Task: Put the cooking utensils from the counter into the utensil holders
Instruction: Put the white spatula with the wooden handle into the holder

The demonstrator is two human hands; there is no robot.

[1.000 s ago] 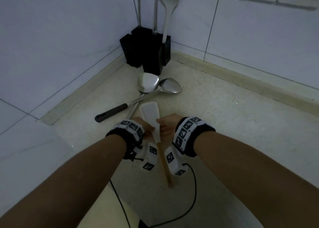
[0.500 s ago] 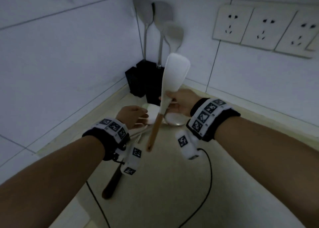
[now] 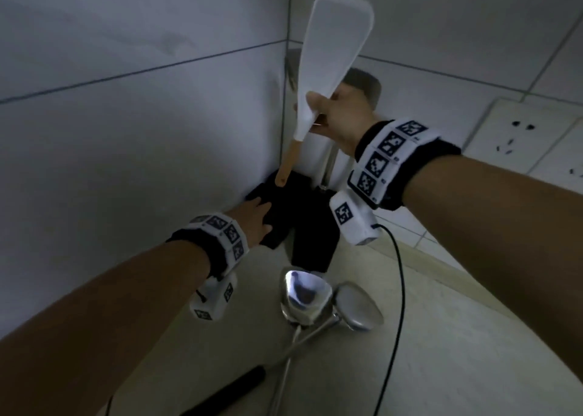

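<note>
Right hand (image 3: 342, 116) with spatula (image 3: 331, 53) above holder (image 3: 303, 223)

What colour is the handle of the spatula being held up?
Light wood-orange, below a white blade; the spatula shows in the head view, its only view.

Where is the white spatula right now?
In the head view the white spatula is held upright in the right hand, upper centre, its wooden handle tip just above the black utensil holders in the wall corner.
</note>
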